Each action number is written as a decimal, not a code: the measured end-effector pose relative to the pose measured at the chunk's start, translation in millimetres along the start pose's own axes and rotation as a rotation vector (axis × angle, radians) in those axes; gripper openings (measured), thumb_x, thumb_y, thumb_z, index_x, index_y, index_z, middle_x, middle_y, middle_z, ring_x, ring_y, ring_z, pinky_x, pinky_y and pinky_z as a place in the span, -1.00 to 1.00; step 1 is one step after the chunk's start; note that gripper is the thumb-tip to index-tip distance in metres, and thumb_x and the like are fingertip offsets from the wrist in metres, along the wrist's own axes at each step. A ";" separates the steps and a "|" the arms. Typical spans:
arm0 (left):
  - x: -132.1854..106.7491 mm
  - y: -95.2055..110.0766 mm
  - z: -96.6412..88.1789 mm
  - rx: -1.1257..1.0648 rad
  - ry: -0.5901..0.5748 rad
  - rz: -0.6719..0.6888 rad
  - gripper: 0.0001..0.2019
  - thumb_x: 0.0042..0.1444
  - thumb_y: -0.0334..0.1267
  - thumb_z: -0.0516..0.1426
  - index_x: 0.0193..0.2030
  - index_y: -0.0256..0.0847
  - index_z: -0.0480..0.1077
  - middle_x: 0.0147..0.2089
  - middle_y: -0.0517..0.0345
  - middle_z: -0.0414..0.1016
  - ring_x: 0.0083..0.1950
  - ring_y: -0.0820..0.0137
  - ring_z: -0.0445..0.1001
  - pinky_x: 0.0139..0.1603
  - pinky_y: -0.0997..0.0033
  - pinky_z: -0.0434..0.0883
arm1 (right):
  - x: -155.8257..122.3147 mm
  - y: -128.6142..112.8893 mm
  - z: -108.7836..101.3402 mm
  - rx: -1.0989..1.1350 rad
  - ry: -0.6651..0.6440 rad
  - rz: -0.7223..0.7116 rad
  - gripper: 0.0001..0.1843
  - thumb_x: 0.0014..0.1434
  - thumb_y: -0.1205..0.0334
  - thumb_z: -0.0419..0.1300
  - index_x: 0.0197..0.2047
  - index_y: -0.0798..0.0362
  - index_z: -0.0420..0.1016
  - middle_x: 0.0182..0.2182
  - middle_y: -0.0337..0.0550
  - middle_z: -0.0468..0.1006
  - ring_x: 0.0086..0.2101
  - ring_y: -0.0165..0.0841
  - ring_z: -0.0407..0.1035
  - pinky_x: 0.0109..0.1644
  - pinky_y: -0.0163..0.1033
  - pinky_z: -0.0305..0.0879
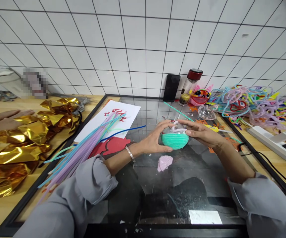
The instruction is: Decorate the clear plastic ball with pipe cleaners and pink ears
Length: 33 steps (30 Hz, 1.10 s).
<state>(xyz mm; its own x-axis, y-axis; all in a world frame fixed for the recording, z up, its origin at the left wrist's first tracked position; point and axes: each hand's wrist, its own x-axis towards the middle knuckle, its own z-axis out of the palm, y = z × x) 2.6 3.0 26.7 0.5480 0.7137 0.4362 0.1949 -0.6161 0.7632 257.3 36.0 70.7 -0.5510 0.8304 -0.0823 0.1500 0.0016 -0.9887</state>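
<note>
A clear plastic ball (pixel 174 140), its lower part wrapped in rows of turquoise pipe cleaner, is between my two hands over the dark glass surface. My left hand (pixel 155 137) grips it from the left side, thumb low and fingers over the top. From the right, my right hand (pixel 204 132) closes on its upper rim. A pale lilac strip (pixel 175 125) shows at the top of the ball, partly covered by my fingers. Just below lies a small pink fan-shaped piece (pixel 165 163) on the glass.
Lilac and blue pipe cleaners (pixel 83 152) lie at left over white paper (pixel 130 110) and red cutouts (pixel 114 145). Gold foil (pixel 31 132) and another person's hand (pixel 4 120) are farther left. A phone (pixel 171 87), glass bottle (pixel 189 87), tangled pipe cleaners (pixel 259 102) and power strip (pixel 277 145) stand behind and right.
</note>
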 end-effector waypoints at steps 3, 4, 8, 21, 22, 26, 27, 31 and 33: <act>-0.6 6.0 11.0 -0.071 0.080 -0.052 -0.18 -0.07 -0.16 0.40 0.31 -0.05 0.14 0.47 -0.17 0.07 0.48 0.00 0.12 0.34 -0.08 0.31 | -10.8 1.1 4.6 0.013 0.056 0.010 -0.35 -0.03 0.01 0.47 0.14 -0.09 0.55 0.15 -0.04 0.55 0.02 -0.18 0.48 0.10 -0.04 0.38; -0.8 7.9 13.6 -0.080 0.094 -0.059 -0.17 -0.08 -0.19 0.40 0.31 -0.05 0.14 0.46 -0.16 0.08 0.47 0.01 0.15 0.33 -0.06 0.33 | -13.6 1.6 5.8 0.009 0.070 0.013 -0.34 -0.05 0.01 0.48 0.14 -0.08 0.55 0.11 -0.03 0.58 -0.04 -0.20 0.51 0.06 -0.05 0.41; -1.3 12.1 16.0 -0.084 0.118 -0.058 -0.17 -0.13 -0.29 0.39 0.29 -0.09 0.15 0.44 -0.16 0.13 0.45 0.02 0.18 0.37 -0.07 0.28 | -22.0 3.1 7.4 -0.023 0.113 -0.024 -0.34 -0.04 0.00 0.47 0.14 -0.05 0.54 0.09 -0.01 0.59 -0.09 -0.21 0.52 0.03 -0.06 0.44; -5.2 3.0 7.4 -0.136 0.067 -0.061 -0.22 -0.11 -0.34 0.33 0.28 -0.07 0.14 0.47 -0.16 0.10 0.46 0.03 0.19 0.41 -0.11 0.24 | -33.0 0.0 3.7 -0.149 0.103 -0.102 -0.43 0.05 -0.03 0.42 0.14 -0.15 0.57 0.18 -0.05 0.52 0.14 -0.07 0.42 0.17 0.07 0.42; -5.1 3.2 8.3 -0.134 0.081 -0.065 -0.20 -0.11 -0.33 0.33 0.29 -0.07 0.13 0.47 -0.17 0.10 0.45 0.03 0.20 0.40 -0.10 0.26 | -33.4 0.8 5.1 -0.157 0.101 -0.114 -0.40 0.02 -0.02 0.44 0.15 -0.16 0.55 0.20 -0.06 0.50 0.16 -0.07 0.40 0.18 0.07 0.42; -4.3 5.5 11.1 -0.100 0.130 -0.078 -0.17 -0.11 -0.28 0.35 0.30 -0.10 0.09 0.42 -0.21 0.17 0.41 0.04 0.26 0.37 -0.09 0.29 | -34.4 8.2 15.2 -0.217 0.132 -0.177 -0.24 -0.06 -0.01 0.49 0.23 -0.21 0.48 0.27 -0.05 0.38 0.16 -0.08 0.38 0.14 0.03 0.47; -4.3 6.5 11.3 -0.085 0.133 -0.080 -0.18 -0.10 -0.28 0.35 0.29 -0.11 0.09 0.41 -0.21 0.18 0.41 0.04 0.26 0.37 -0.08 0.29 | -34.2 10.3 18.2 -0.245 0.153 -0.193 -0.22 -0.06 -0.02 0.49 0.24 -0.20 0.46 0.26 -0.04 0.37 0.16 -0.08 0.37 0.13 0.02 0.48; -4.8 11.7 11.4 0.068 0.175 -0.062 -0.28 -0.10 -0.27 0.36 0.20 -0.14 0.16 0.39 -0.21 0.17 0.42 0.03 0.22 0.35 -0.09 0.29 | -32.1 15.1 28.2 -0.381 0.256 -0.244 -0.20 -0.06 -0.08 0.48 0.26 -0.15 0.45 0.16 -0.02 0.43 0.14 -0.07 0.37 0.14 0.05 0.46; -5.2 15.0 11.6 0.211 0.223 -0.015 -0.32 -0.12 -0.22 0.38 0.14 -0.15 0.21 0.32 -0.18 0.23 0.37 0.02 0.25 0.33 -0.10 0.31 | -31.4 15.3 31.1 -0.437 0.289 -0.269 -0.21 -0.04 -0.09 0.46 0.26 -0.12 0.44 0.13 -0.01 0.45 0.12 -0.08 0.38 0.13 0.05 0.46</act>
<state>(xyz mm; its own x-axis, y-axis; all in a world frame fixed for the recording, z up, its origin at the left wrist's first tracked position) 12.1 -13.7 30.3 0.3558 0.7645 0.5375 0.3793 -0.6438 0.6646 251.4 -7.4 54.3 -0.3797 0.8870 0.2627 0.3940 0.4120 -0.8216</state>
